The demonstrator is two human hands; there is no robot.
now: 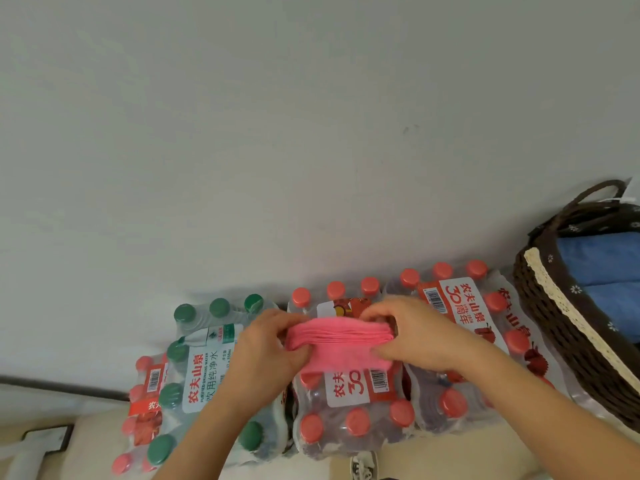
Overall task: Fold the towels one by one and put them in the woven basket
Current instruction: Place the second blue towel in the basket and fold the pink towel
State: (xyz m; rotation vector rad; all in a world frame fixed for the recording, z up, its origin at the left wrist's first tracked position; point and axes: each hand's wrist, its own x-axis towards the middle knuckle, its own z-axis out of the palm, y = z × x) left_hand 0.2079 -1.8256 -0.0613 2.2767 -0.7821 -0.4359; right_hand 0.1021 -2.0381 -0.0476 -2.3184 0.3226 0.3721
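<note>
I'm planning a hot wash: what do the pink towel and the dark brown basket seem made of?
The pink folded towel looks like soft, matte cloth, perhaps microfibre or cotton: it stacks in thin, limp layers. The dark brown woven basket seems twisted cord or paper rope, matte, its wall showing ropy braids; a cream lace trim lines its rim.

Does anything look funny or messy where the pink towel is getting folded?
A little odd: the pink towel, held by the left hand and right hand, lies on shrink-wrapped packs of water bottles, a bumpy surface, not a table. Nothing looks spilled or torn.
</note>
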